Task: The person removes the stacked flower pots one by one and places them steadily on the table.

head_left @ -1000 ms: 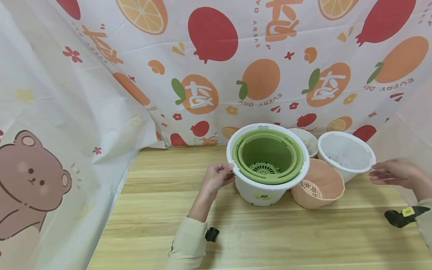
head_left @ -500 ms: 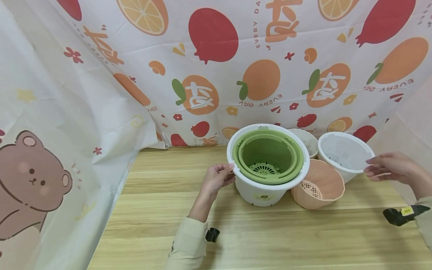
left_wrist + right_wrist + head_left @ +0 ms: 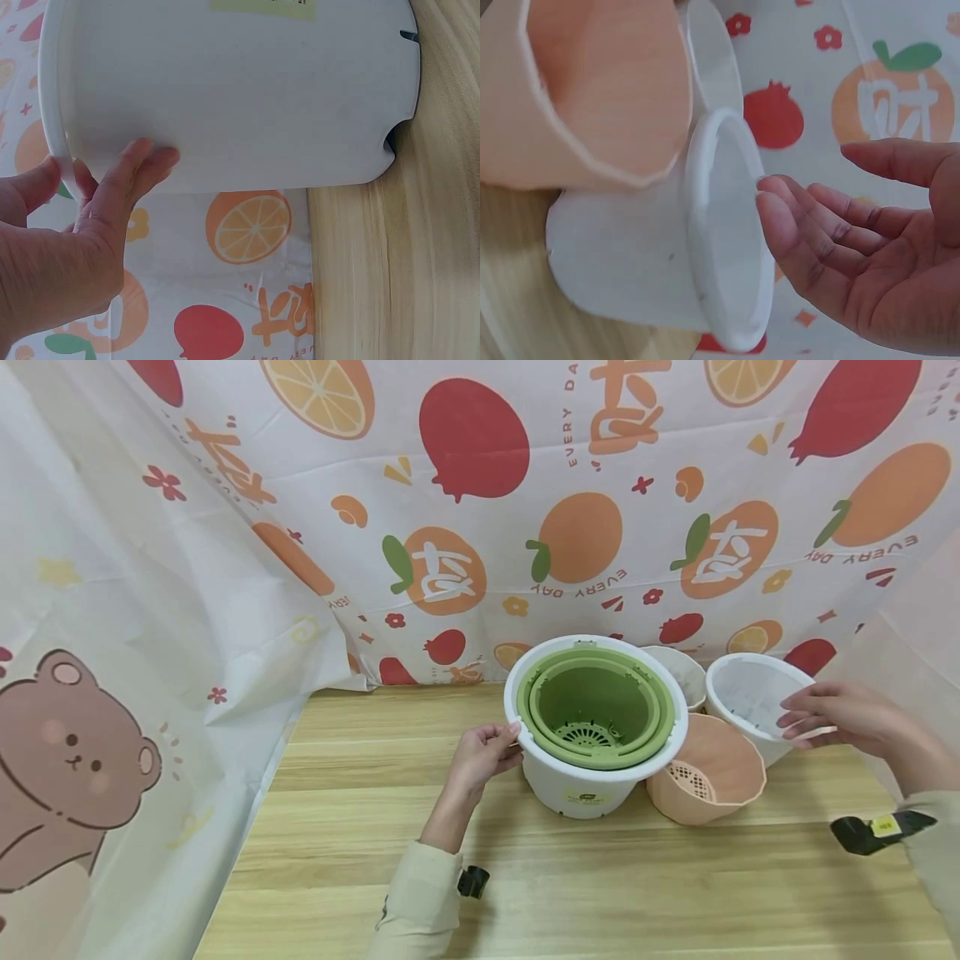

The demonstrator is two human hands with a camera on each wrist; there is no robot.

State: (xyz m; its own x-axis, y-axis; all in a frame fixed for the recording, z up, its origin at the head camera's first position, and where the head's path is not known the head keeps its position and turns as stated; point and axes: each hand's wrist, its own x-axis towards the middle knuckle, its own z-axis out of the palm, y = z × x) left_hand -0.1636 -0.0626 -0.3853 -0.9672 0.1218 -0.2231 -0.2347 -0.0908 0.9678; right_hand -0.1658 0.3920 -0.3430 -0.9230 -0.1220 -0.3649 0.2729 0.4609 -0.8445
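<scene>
My left hand (image 3: pixel 483 756) pinches the left rim of a large white plastic flower pot (image 3: pixel 577 789). In the left wrist view, the thumb lies at the rim and the fingertips touch the outer wall. Nested inside that pot are green pots (image 3: pixel 600 693), one within another, with a slotted base at the bottom. Over the right edge of a smaller white pot (image 3: pixel 750 689) is my right hand (image 3: pixel 843 718), its fingers loosely extended and holding nothing. The right wrist view shows those fingertips close to that pot's rim (image 3: pixel 731 232); whether they touch it is unclear.
A peach pot (image 3: pixel 727 764) with a perforated base stands between the large and small white pots. Behind it sits a cream pot (image 3: pixel 686 672), partly hidden. All stand on a wooden table (image 3: pixel 360 827) before a fruit-print cloth (image 3: pixel 510 543).
My right hand has moved left and slightly up, from beside the smaller white pot to over its right edge. The left hand and pots have stayed in place.
</scene>
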